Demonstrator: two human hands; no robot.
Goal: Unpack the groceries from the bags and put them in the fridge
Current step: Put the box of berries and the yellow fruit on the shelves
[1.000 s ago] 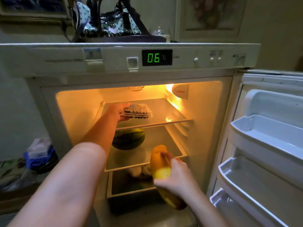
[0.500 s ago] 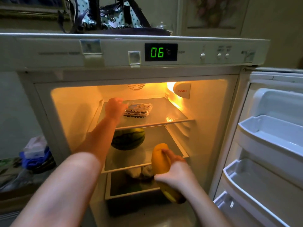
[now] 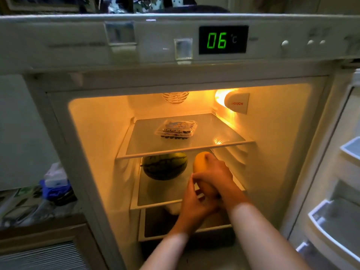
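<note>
Left of the fridge [image 3: 282, 133], a blue bag [image 3: 52, 190] slumps on a cluttered counter. Inside, on the middle glass shelf [image 3: 155, 199], a round striped watermelon [image 3: 164, 165] sits at the left. Just right of it, the left hand [image 3: 194, 203] cups the near end of a smooth, oblong yellow papaya [image 3: 201, 162] while the right hand [image 3: 214, 174] grips over its top. Above, on the top shelf [image 3: 224, 133], lies a clear plastic clamshell of dark berries [image 3: 176, 129]. The white door bins [image 3: 331, 221] stand open at the right.
</note>
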